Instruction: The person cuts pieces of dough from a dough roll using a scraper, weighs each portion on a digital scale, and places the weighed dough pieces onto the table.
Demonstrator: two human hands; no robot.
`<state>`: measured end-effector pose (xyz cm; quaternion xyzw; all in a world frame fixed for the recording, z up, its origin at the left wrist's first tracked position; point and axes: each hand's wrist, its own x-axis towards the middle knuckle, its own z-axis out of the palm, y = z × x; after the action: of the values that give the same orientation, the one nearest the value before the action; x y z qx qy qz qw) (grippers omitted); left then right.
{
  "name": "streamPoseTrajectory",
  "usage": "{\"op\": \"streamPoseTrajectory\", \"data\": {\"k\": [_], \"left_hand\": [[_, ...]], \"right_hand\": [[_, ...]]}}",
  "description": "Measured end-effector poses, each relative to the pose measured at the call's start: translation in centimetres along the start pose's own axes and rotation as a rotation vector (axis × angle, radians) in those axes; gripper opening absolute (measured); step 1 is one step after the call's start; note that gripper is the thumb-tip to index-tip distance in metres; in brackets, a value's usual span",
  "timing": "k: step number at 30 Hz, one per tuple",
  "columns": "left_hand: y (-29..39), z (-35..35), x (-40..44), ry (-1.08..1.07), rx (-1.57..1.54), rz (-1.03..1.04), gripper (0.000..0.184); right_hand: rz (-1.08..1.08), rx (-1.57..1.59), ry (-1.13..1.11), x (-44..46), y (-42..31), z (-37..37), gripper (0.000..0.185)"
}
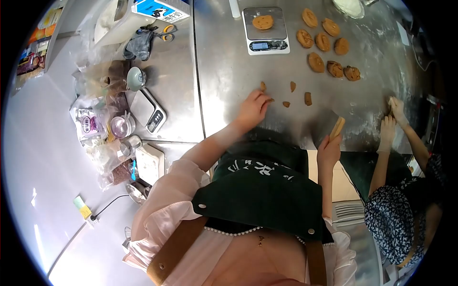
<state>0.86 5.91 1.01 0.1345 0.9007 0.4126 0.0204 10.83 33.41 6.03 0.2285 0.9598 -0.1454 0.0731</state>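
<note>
My left hand (pixel 253 109) is closed in a pinch over the steel table, with a small bit of brown dough (pixel 271 100) at its fingertips. Just beyond those fingers lies another dough scrap (pixel 263 86). To the right are several more, among them a squarish dough piece (pixel 308 98). My right hand (pixel 330 148), near the table's front edge, grips a dough scraper (pixel 338 127) by its pale wooden handle; its blade is blurred. Farther back, a round dough lump (pixel 263 22) rests on a white digital scale (pixel 268 46). Several brown dough lumps (pixel 322 42) lie to its right.
A co-worker's gloved hands (pixel 392 121) handle something brown at the far right. A bowl of white powder (pixel 349 7) stands at the back. On the left are a second scale (pixel 149 111), scissors (pixel 167 33), a milk carton (pixel 162 9), a small bowl (pixel 136 78) and several bags.
</note>
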Motion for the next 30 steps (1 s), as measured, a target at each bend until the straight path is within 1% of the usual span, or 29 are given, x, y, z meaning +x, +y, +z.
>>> {"op": "streamPoseTrajectory", "data": {"k": [3,6,11,15,24,27,30], "left_hand": [[0.7,0.6,-0.6,0.02,-0.058,-0.049,0.023],[0.3,1.0,-0.6,0.081,-0.027,0.037,0.025],[-0.4,1.7,0.1,0.059,-0.029,0.039,0.023],[-0.5,1.8,0.4,0.052,-0.035,0.048,0.021],[0.4,1.8,0.1,0.043,-0.014,-0.013,0.02],[2.2,2.1,0.4,-0.031,0.048,0.018,0.019],[2.9,3.3,1.4,-0.098,0.097,0.177,0.019]], "right_hand": [[-0.014,0.007,0.025,0.0,0.1,0.1,0.042],[-0.013,0.007,0.04,-0.1,0.0,0.2,0.042],[-0.038,0.009,0.082,0.1,0.4,0.7,0.042],[-0.023,0.025,0.067,0.2,0.5,0.6,0.042],[-0.021,0.014,0.074,0.1,0.4,0.5,0.04],[-0.028,0.033,0.09,0.0,0.4,0.5,0.04],[-0.021,0.035,0.081,0.0,0.2,0.4,0.04]]}}
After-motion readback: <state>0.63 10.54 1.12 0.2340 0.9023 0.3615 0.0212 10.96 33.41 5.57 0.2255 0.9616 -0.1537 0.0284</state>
